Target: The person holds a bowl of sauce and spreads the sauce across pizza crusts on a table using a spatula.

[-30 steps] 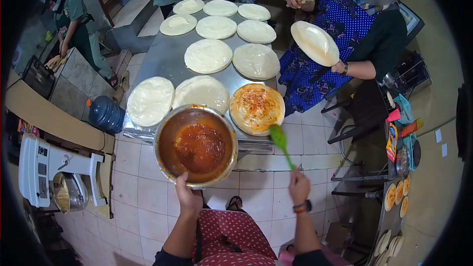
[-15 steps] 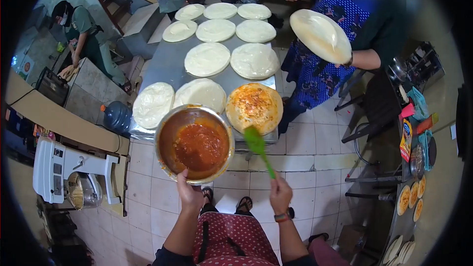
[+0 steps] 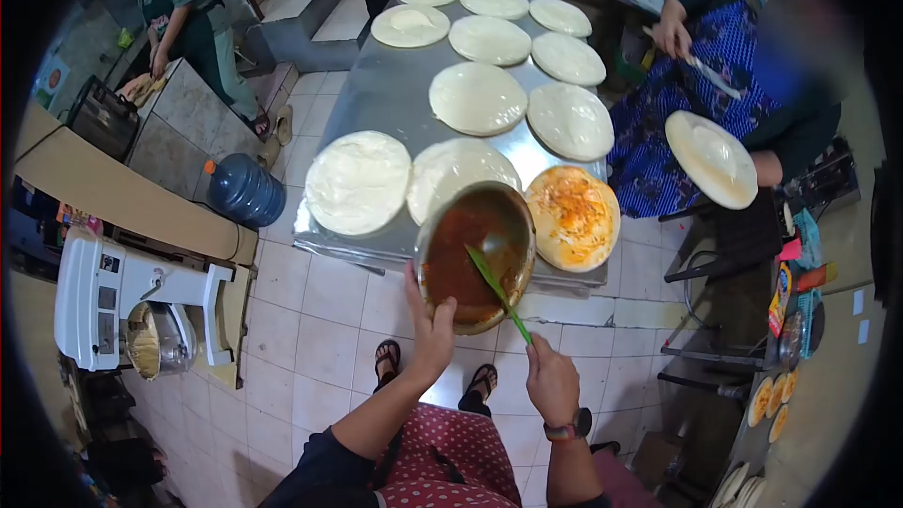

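My left hand (image 3: 432, 325) grips the near rim of a metal bowl (image 3: 523, 268), which tilts over the near edge of the metal table (image 3: 353, 103). Red sauce (image 3: 456, 268) coats the bowl's inside. My right hand (image 3: 552, 381) is closed round the handle of a green spatula (image 3: 499, 292), whose head rests in the sauce. Just right of the bowl lies a flatbread spread with orange-red sauce (image 3: 574, 216). Pale white-topped flatbreads (image 3: 357, 182) sit to the left and farther back in rows; the bowl partly covers one of them (image 3: 461, 169).
At the right, a co-worker in a blue apron (image 3: 658, 132) holds a pale flatbread (image 3: 711, 160) and a utensil. Another person (image 3: 188, 28) stands at the far left. A mixer (image 3: 132, 306) and a blue water bottle (image 3: 245, 190) are on the left, flatbreads (image 3: 760, 402) lower right.
The spatula has moved from beside the sauced flatbread into the bowl. The bowl has shifted right and tilted. The view has turned, and the co-worker's flatbread appears farther right and lower.
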{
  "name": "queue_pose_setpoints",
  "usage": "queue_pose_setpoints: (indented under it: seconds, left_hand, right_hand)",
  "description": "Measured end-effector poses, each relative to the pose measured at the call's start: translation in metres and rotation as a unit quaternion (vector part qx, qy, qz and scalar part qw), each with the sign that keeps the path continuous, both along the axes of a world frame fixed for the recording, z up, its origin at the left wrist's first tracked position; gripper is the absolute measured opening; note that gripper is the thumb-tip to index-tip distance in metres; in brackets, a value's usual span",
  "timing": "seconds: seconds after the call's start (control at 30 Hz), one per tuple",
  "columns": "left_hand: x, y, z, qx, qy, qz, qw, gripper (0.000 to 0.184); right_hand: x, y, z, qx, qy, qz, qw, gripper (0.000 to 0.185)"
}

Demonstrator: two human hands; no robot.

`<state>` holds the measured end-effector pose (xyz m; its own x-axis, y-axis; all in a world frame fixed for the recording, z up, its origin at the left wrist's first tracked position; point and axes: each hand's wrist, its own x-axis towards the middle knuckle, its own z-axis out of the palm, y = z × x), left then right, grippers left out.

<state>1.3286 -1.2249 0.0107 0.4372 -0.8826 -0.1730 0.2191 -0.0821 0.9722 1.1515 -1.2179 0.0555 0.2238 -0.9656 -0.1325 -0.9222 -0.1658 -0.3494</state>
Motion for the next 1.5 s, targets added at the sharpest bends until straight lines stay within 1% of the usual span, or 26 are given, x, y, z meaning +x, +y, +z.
queue_pose_setpoints:
  seconds: [0.07, 0.1, 0.13, 0.17, 0.2, 0.23, 0.3, 0.4, 0.43, 0.53, 0.6, 0.67, 0.7, 0.73, 0.77, 0.83, 0.93, 1.0, 1.1, 1.13, 1.17, 1.23, 1.37, 1.4, 1.47, 1.5]
  left_hand:
    - [0.025, -0.009, 0.002, -0.034, -0.052, -0.032, 0.998, 0.066]
    - [0.038, -0.012, 0.002, -0.038, -0.049, -0.034, 0.998, 0.066]
    - [0.05, -0.016, 0.0, -0.04, -0.045, -0.043, 0.997, 0.066]
    - [0.062, -0.018, -0.002, -0.042, -0.041, -0.053, 0.997, 0.066]
    - [0.073, -0.022, -0.003, -0.049, -0.04, -0.058, 0.996, 0.066]
    - [0.083, -0.025, 0.0, -0.05, 0.007, -0.065, 0.997, 0.066]
    - [0.101, -0.033, 0.004, -0.058, 0.056, -0.073, 0.994, 0.066]
    - [0.124, -0.035, 0.014, -0.028, 0.081, -0.057, 0.995, 0.063]
    - [0.133, -0.035, 0.021, -0.025, 0.093, -0.033, 0.995, 0.059]
    - [0.163, -0.022, 0.022, 0.01, 0.123, -0.001, 0.992, 0.051]
    - [0.178, -0.017, 0.018, 0.032, 0.139, 0.012, 0.99, 0.046]
    - [0.192, -0.008, 0.027, -0.018, 0.213, 0.095, 0.972, 0.037]
    - [0.198, -0.003, 0.026, -0.012, 0.215, 0.097, 0.972, 0.037]
    - [0.204, 0.0, 0.025, -0.021, 0.229, 0.121, 0.966, 0.038]
    - [0.209, 0.004, 0.024, -0.026, 0.243, 0.145, 0.959, 0.039]
    - [0.22, 0.011, 0.026, -0.011, 0.261, 0.131, 0.956, 0.04]
    - [0.228, 0.016, 0.041, -0.003, 0.238, 0.164, 0.957, 0.038]
    - [0.232, 0.018, 0.041, -0.004, 0.248, 0.152, 0.957, 0.037]
    - [0.234, 0.025, 0.029, 0.003, 0.265, 0.134, 0.955, 0.036]
    - [0.235, 0.025, 0.027, 0.003, 0.266, 0.126, 0.956, 0.036]
    - [0.235, 0.027, 0.027, 0.005, 0.266, 0.131, 0.955, 0.036]
    - [0.237, 0.024, 0.035, -0.009, 0.266, 0.149, 0.953, 0.034]
    - [0.24, 0.024, 0.039, 0.02, 0.255, 0.196, 0.947, 0.034]
    - [0.241, 0.026, 0.033, 0.009, 0.268, 0.208, 0.941, 0.034]
    - [0.243, 0.027, 0.024, -0.002, 0.278, 0.228, 0.933, 0.034]
    - [0.244, 0.028, 0.024, -0.008, 0.279, 0.233, 0.931, 0.037]
  right_hand:
    - [0.009, 0.004, -0.011, 0.156, -0.287, -0.036, 0.945, 0.029]
    - [0.017, 0.004, -0.01, 0.151, -0.284, -0.038, 0.946, 0.029]
    - [0.028, 0.006, -0.003, 0.275, -0.417, -0.122, 0.858, 0.031]
    - [0.038, 0.009, -0.001, 0.385, -0.532, -0.2, 0.728, 0.034]
    - [0.048, 0.012, -0.004, 0.386, -0.57, -0.217, 0.692, 0.035]
    - [0.056, 0.015, -0.008, 0.378, -0.572, -0.216, 0.695, 0.035]
    - [0.067, 0.012, -0.008, 0.401, -0.654, -0.191, 0.612, 0.035]
    - [0.083, 0.002, 0.016, 0.412, -0.687, -0.166, 0.575, 0.035]
    - [0.088, -0.003, 0.022, 0.411, -0.686, -0.169, 0.575, 0.035]
    - [0.097, -0.018, 0.031, 0.32, -0.64, -0.219, 0.664, 0.035]
    - [0.103, -0.039, 0.007, 0.216, -0.543, -0.246, 0.773, 0.036]
    - [0.094, -0.064, -0.047, 0.082, -0.359, -0.204, 0.907, 0.034]
    - [0.1, -0.069, -0.068, 0.087, -0.355, -0.206, 0.908, 0.034]
    - [0.112, -0.075, -0.085, -0.047, -0.206, -0.158, 0.965, 0.035]
    - [0.127, -0.071, -0.091, -0.175, -0.047, -0.103, 0.978, 0.037]
    - [0.155, -0.043, -0.084, -0.107, -0.074, -0.139, 0.982, 0.04]
    - [0.16, -0.039, -0.055, -0.132, -0.172, -0.086, 0.972, 0.038]
    - [0.144, -0.07, -0.039, -0.087, -0.064, -0.223, 0.969, 0.034]
    - [0.139, -0.106, -0.058, -0.139, 0.025, -0.188, 0.972, 0.032]
    - [0.15, -0.098, -0.063, -0.107, 0.024, -0.181, 0.977, 0.031]
    - [0.161, -0.086, -0.068, -0.149, -0.02, -0.11, 0.983, 0.031]
    - [0.177, -0.07, -0.048, -0.129, -0.068, -0.079, 0.986, 0.032]
    - [0.157, -0.089, -0.035, -0.144, -0.148, -0.136, 0.969, 0.027]
    - [0.156, -0.093, -0.036, -0.084, -0.267, -0.164, 0.946, 0.024]
    - [0.163, -0.088, -0.047, 0.045, -0.477, -0.234, 0.846, 0.023]
    - [0.174, -0.081, -0.051, 0.054, -0.477, -0.229, 0.847, 0.023]
